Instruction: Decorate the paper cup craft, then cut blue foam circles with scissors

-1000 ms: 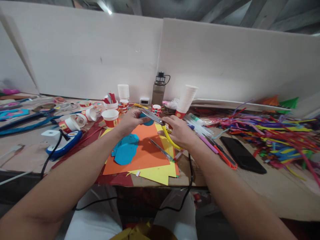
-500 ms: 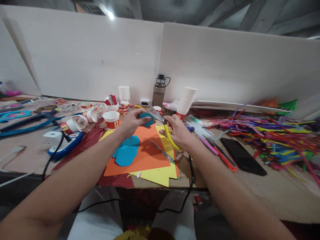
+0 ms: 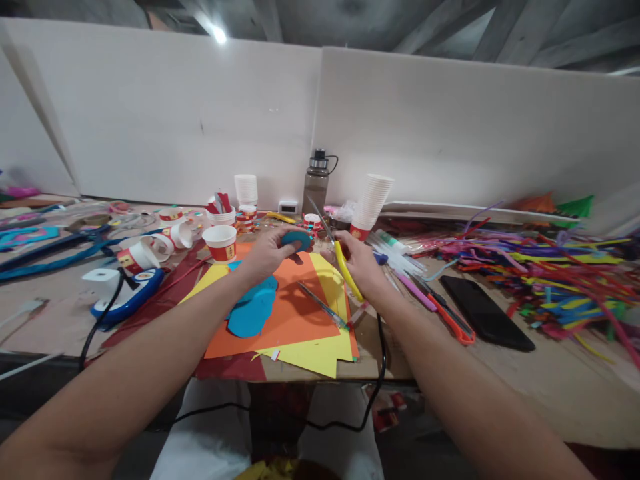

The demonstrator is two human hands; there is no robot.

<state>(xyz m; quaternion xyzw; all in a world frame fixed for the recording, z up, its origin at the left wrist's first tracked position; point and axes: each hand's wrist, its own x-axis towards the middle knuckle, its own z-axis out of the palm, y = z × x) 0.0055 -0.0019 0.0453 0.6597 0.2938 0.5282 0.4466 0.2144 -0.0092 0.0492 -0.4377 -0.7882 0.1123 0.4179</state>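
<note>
A white-and-red paper cup (image 3: 219, 243) stands left of flat blue paper cutouts (image 3: 253, 317) on an orange paper sheet (image 3: 295, 327). Above the sheet, the left hand (image 3: 271, 252) has its grip clamped on a rounded blue paper piece (image 3: 296, 238). Right of that, yellow-handled metal scissors (image 3: 344, 268) sit in the right hand's (image 3: 361, 265) closed grip. A black rectangular phone (image 3: 486, 312) lies farther right on the bench (image 3: 555, 390).

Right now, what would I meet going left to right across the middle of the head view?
Blue-and-white device, upright paper cup, left hand holding a blue paper disc, right hand holding yellow-handled scissors, black phone.
</note>
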